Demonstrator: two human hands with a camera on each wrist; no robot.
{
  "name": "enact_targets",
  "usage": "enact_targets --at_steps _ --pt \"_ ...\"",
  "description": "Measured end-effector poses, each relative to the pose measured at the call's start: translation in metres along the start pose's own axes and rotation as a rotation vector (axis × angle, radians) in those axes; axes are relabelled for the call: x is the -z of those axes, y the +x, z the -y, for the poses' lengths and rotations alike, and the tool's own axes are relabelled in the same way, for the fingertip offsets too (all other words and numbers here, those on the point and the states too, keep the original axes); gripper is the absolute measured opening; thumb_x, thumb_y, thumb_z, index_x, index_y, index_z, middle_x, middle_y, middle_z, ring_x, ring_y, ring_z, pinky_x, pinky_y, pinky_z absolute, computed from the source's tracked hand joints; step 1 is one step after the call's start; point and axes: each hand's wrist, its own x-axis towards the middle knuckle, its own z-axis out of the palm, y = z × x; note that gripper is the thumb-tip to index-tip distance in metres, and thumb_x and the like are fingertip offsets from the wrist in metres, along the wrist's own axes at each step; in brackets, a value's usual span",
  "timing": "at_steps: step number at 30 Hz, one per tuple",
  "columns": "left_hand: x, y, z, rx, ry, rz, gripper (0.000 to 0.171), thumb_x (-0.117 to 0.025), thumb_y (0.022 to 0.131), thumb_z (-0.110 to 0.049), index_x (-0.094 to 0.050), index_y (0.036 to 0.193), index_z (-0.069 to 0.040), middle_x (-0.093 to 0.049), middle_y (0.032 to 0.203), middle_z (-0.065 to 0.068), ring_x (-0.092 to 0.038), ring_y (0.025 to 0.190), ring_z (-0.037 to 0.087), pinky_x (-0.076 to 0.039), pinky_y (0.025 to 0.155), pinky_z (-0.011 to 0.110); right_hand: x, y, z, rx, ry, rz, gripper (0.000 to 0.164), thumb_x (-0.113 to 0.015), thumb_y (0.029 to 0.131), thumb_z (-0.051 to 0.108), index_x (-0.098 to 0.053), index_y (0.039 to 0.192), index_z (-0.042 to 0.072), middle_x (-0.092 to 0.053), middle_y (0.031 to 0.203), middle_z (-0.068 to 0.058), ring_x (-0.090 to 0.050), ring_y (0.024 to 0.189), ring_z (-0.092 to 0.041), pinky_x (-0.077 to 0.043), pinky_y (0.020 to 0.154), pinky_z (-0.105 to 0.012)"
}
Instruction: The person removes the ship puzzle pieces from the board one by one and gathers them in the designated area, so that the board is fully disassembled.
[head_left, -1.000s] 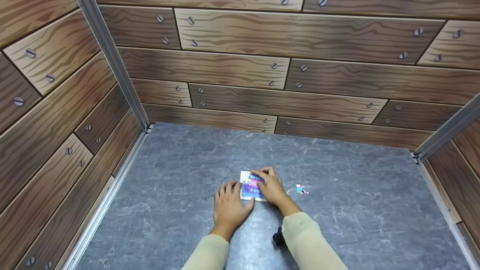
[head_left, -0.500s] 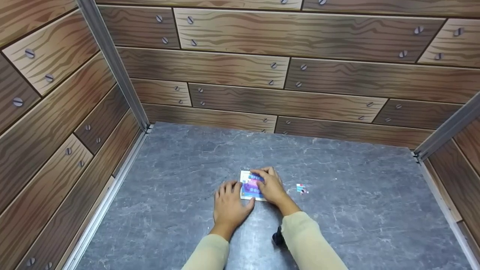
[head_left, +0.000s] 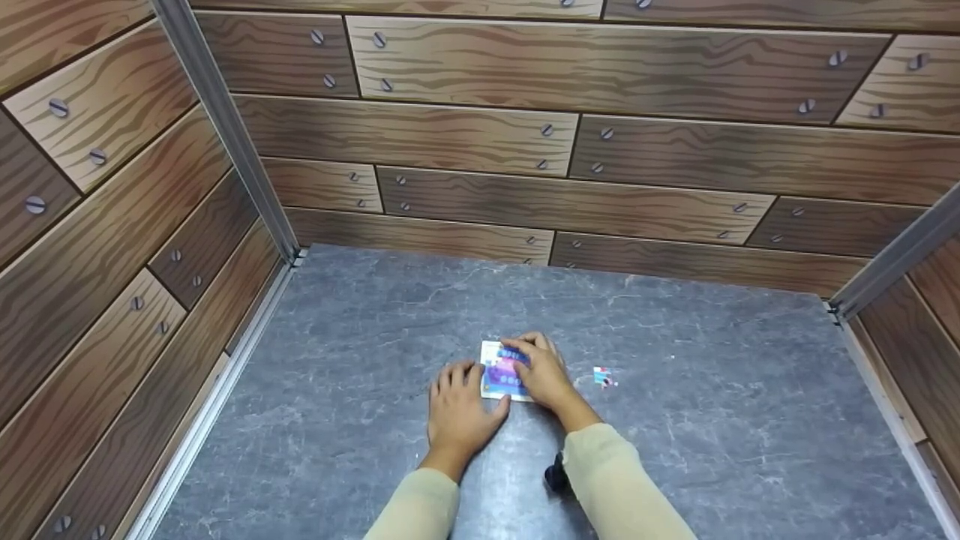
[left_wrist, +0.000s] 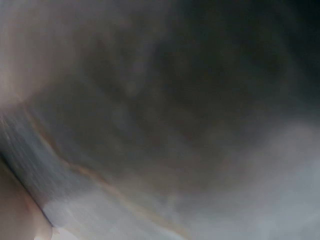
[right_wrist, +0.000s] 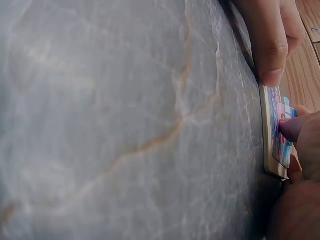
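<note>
A small puzzle board (head_left: pixel 490 349) with a white border and a purple and pink picture lies flat on the table. My left hand (head_left: pixel 457 409) rests at its left side, fingers extended, thumb (right_wrist: pixel 272 76) at the near edge. Over the right part of the board, my right hand (head_left: pixel 546 379) pinches a pink and light blue jigsaw piece (right_wrist: pixel 287 111) close above the picture, its thumb against the piece. The palm hides the board's right side in the head view. The left wrist view is dark and blurred.
A loose jigsaw piece (head_left: pixel 602 376), red, white and light blue, lies right of my right hand. The grey marbled table (head_left: pixel 360 330) is bounded by wood-print walls (head_left: pixel 480 135) with metal corner posts (head_left: pixel 225 120). A black device (head_left: pixel 556 475) shows beside the right sleeve.
</note>
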Motion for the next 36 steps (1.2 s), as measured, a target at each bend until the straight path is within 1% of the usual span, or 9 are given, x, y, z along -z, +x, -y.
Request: enact_targets --at_steps 3,7,12,20,27,36 --pt "0.0003 0.0004 -0.0003 0.004 0.007 0.004 0.068 -0.065 0.093 -0.071 -0.065 0.139 -0.020 -0.059 0.147 0.006 -0.052 0.142 0.034 -0.042 0.120 0.058 0.0006 0.0014 -0.0004 -0.007 0.017 0.003 0.043 -0.070 0.102 0.006 -0.072 0.143 0.020 -0.062 0.139 -0.007 -0.052 0.140 -0.035 -0.038 0.122 -0.060" --pt "0.0001 0.0008 -0.0004 0.007 0.007 0.006 0.068 -0.065 0.093 -0.071 -0.065 0.139 -0.021 -0.060 0.146 0.005 -0.053 0.141 0.033 -0.043 0.119 0.058 0.0002 0.0029 -0.0012 -0.002 0.023 -0.011 0.046 -0.071 0.100 0.003 -0.071 0.143 0.017 -0.064 0.138 -0.009 -0.053 0.139 -0.036 -0.039 0.121 -0.061" --pt "-0.0004 0.0013 -0.0003 0.006 0.007 0.012 0.068 -0.065 0.093 -0.071 -0.065 0.139 -0.021 -0.060 0.146 0.005 -0.053 0.142 0.034 -0.044 0.119 0.057 -0.0006 0.0030 -0.0013 -0.016 0.036 -0.020 0.041 -0.071 0.099 0.002 -0.073 0.139 0.015 -0.063 0.134 -0.010 -0.055 0.135 -0.036 -0.042 0.119 -0.058" --pt "-0.0003 0.0018 0.0001 0.010 0.006 0.010 0.068 -0.065 0.093 -0.071 -0.065 0.138 -0.021 -0.060 0.146 0.005 -0.053 0.142 0.034 -0.043 0.120 0.058 -0.0023 0.0032 -0.0018 -0.017 0.065 -0.056 0.042 -0.074 0.096 0.000 -0.077 0.135 0.016 -0.063 0.130 -0.012 -0.053 0.132 -0.036 -0.043 0.117 -0.057" --pt "-0.0005 0.0016 0.0004 0.017 0.002 0.020 0.068 -0.065 0.093 -0.071 -0.065 0.139 -0.021 -0.059 0.147 0.005 -0.053 0.143 0.033 -0.041 0.121 0.058 -0.0023 0.0028 -0.0025 -0.047 0.102 -0.063 0.042 -0.073 0.096 -0.002 -0.079 0.134 0.017 -0.064 0.125 -0.011 -0.052 0.132 -0.035 -0.044 0.118 -0.056" --pt "-0.0006 0.0003 -0.0001 0.016 0.005 0.023 0.068 -0.065 0.093 -0.071 -0.065 0.140 -0.021 -0.059 0.147 0.005 -0.053 0.142 0.033 -0.042 0.120 0.058 -0.0034 0.0021 -0.0026 -0.045 0.095 -0.079 0.044 -0.073 0.095 -0.004 -0.079 0.133 0.017 -0.064 0.124 -0.010 -0.052 0.130 -0.034 -0.044 0.117 -0.056"
